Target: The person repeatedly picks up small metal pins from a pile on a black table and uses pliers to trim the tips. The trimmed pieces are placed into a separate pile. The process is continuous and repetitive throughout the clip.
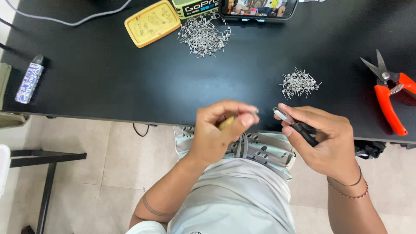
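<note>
Working at the table's [130, 86] near edge, your left hand [219, 130] pinches a yellowish stick [227, 123]; your right hand [323, 141] grips a black tool [294, 125] pointing up-left.

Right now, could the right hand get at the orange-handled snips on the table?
Probably yes, but not freely: the right hand holds a small black-handled tool. The orange-handled snips lie in the open on that side, with bare black table between.

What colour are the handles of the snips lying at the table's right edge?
The snips' handles are orange-red, seen clearly in the head view.
</note>
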